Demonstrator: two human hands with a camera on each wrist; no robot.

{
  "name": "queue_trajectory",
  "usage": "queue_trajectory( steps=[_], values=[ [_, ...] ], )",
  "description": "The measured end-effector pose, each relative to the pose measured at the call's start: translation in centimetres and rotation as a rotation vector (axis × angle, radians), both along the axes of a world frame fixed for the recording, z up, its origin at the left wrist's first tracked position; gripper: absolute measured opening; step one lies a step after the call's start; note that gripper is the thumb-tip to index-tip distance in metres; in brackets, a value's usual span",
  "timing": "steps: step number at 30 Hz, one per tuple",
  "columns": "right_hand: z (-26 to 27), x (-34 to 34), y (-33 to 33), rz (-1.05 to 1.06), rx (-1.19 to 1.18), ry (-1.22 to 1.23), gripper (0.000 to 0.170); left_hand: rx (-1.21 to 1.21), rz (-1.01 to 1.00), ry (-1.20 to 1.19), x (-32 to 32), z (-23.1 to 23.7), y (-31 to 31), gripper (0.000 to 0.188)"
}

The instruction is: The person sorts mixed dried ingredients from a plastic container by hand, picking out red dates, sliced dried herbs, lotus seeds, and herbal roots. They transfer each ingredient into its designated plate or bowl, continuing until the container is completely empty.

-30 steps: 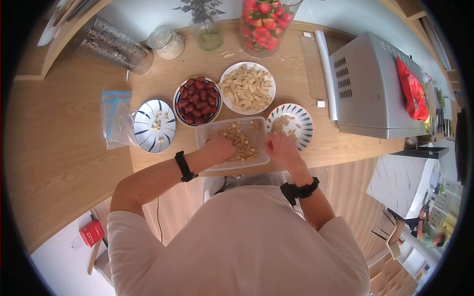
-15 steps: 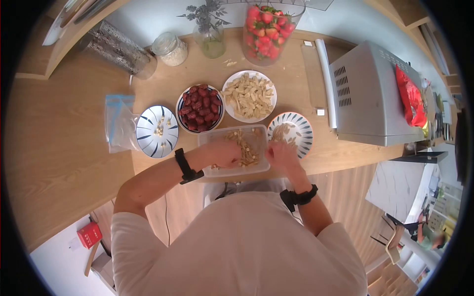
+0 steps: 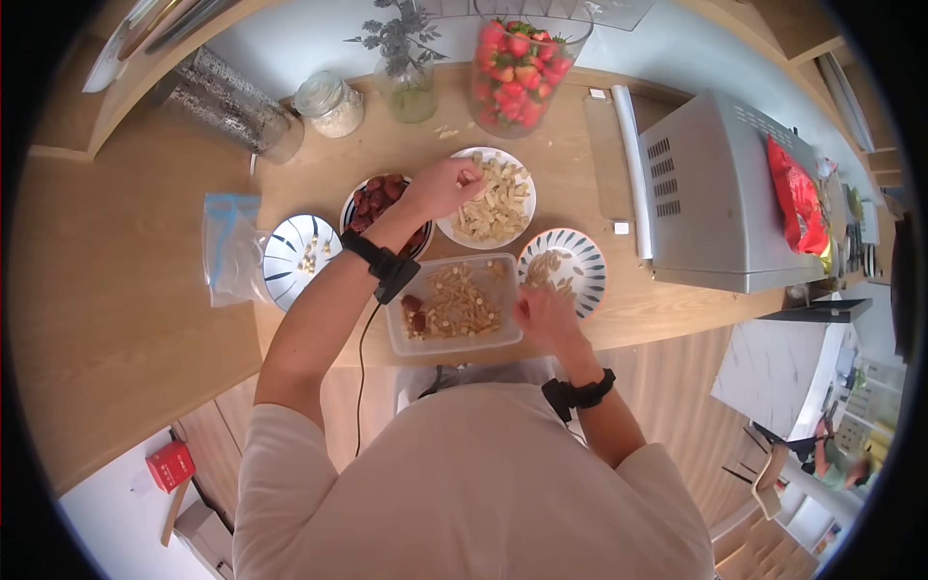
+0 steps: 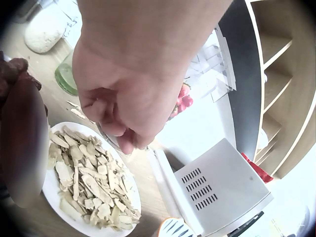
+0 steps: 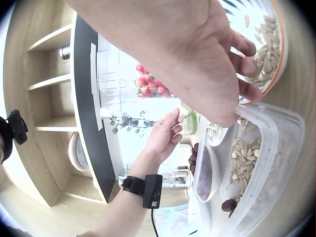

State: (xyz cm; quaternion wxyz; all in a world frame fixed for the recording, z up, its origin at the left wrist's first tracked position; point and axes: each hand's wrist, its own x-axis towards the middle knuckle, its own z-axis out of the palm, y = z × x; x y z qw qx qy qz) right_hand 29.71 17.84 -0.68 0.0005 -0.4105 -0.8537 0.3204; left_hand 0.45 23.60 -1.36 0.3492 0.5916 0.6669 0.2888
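In the head view my left hand (image 3: 449, 188) is above the white plate of pale dried slices (image 3: 493, 217), fingers curled. The right wrist view shows a pale slice (image 5: 183, 112) pinched between its fingertips. My right hand (image 3: 553, 319) is at the right end of the clear plastic container (image 3: 394, 333); in the right wrist view its thumb and a finger (image 5: 251, 92) lie on either side of the rim. Inside lie thin tan pieces (image 3: 459, 304) and red dates (image 3: 414, 314). An orange-rimmed plate (image 3: 594, 266) with tan pieces lies under the other fingers.
A bowl of red dates (image 3: 372, 201) is partly under my left forearm. Farther left are a striped plate (image 3: 285, 251) and a zip bag (image 3: 227, 261). Behind stand a glass jar (image 3: 331, 108), a plant vase (image 3: 411, 92) and strawberries (image 3: 517, 77). A silver appliance (image 3: 715, 193) stands right.
My left hand has moved from inside the container up and away to the plate of pale slices. Red dates now show at the container's left end. My right hand has stayed by the rim.
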Motion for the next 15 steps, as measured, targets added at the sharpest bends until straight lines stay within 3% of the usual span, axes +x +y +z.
queue_trajectory(
  steps=[2,4,5,8,10,15],
  values=[
    [-0.1,0.0,0.0,0.002,-0.005,0.014,0.017,0.072,0.033,-0.021,0.3,0.9,-0.2,0.028],
    [-0.5,0.1,0.0,-0.003,0.027,0.043,0.017,0.073,0.084,0.217,0.8,2.4,-0.8,0.030],
    [-0.5,0.1,0.0,-0.005,0.023,0.043,0.017,0.070,0.082,0.217,1.3,3.5,-1.4,0.030],
    [-0.4,0.1,-0.1,-0.010,0.014,0.045,0.016,0.084,-0.061,0.309,2.9,5.3,-3.9,0.030],
    [-0.3,0.1,0.0,0.001,0.010,0.047,0.015,0.084,-0.307,0.363,3.6,5.5,-5.6,0.027],
    [0.0,0.1,0.1,0.003,0.002,0.038,0.016,0.085,-0.554,0.443,4.7,4.8,-8.8,0.020]
  ],
)
